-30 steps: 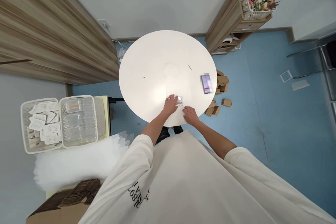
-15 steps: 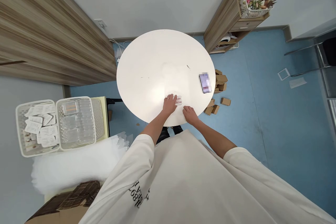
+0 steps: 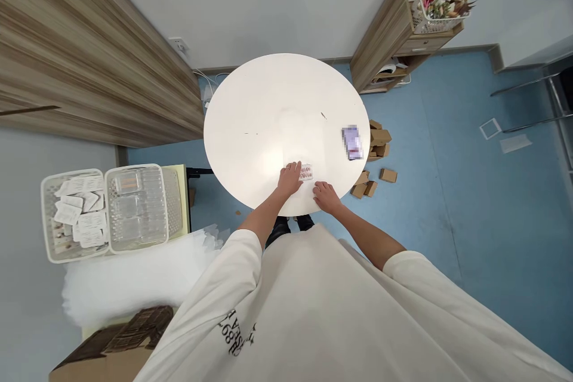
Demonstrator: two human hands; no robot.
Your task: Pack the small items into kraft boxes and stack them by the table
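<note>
A small flat clear case (image 3: 306,172) with rows of pinkish oval pieces, which look like press-on nails, lies on the white round table (image 3: 250,95) near its front edge. My left hand (image 3: 290,178) is at the case's left end, with fingers along the upper corner and thumb by the lower one, steadying it against the tabletop. To the right, apart from the case, my right hand (image 3: 327,196) rests on the table by the edge. Its fingers are loosely bent and slightly apart, with nothing seen in them.
A purple, pixelated item (image 3: 352,142) lies on the table's right side. Small brown boxes (image 3: 388,175) are on the floor beyond. At left stand white baskets with cards (image 3: 92,227) and clear cases (image 3: 134,209), beside white plastic sheets (image 3: 134,280). A wooden cabinet (image 3: 385,36) stands back right.
The view has shifted slightly, so the room appears a little farther right. A bit more of the clear case shows beside my left hand. My right hand has hardly moved.
</note>
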